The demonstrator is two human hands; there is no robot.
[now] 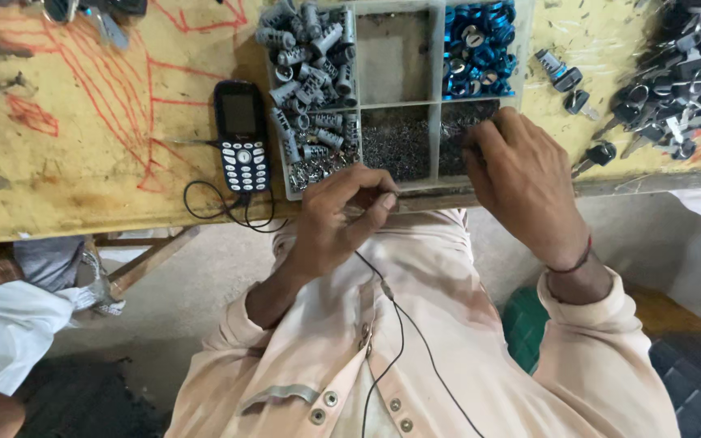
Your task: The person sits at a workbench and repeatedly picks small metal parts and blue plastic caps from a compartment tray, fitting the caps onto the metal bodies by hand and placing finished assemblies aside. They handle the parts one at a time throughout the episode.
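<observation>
My left hand [330, 221] hovers at the table's front edge, just below the grey compartment tray [434, 104]. Its thumb and forefinger pinch a small metal part that is mostly hidden. My right hand [521, 180] reaches into the tray's near right compartment [460, 122], which is filled with tiny dark metal bits. Its fingertips are bent down among them and hidden. The tray also holds grey lock cylinders [310, 57] on the left, blue round pieces [478, 45] at the far right, fine metal pins [395, 142] in the near middle, and a bare far middle compartment.
A dark blue keypad phone [242, 134] lies left of the tray, its black cable [221, 212] looping off the yellow tabletop [83, 178]. Black-headed keys [679, 73] are heaped at the right, with a few loose keys [565, 81] nearer. Another person's white clothing [2, 324] shows at the lower left.
</observation>
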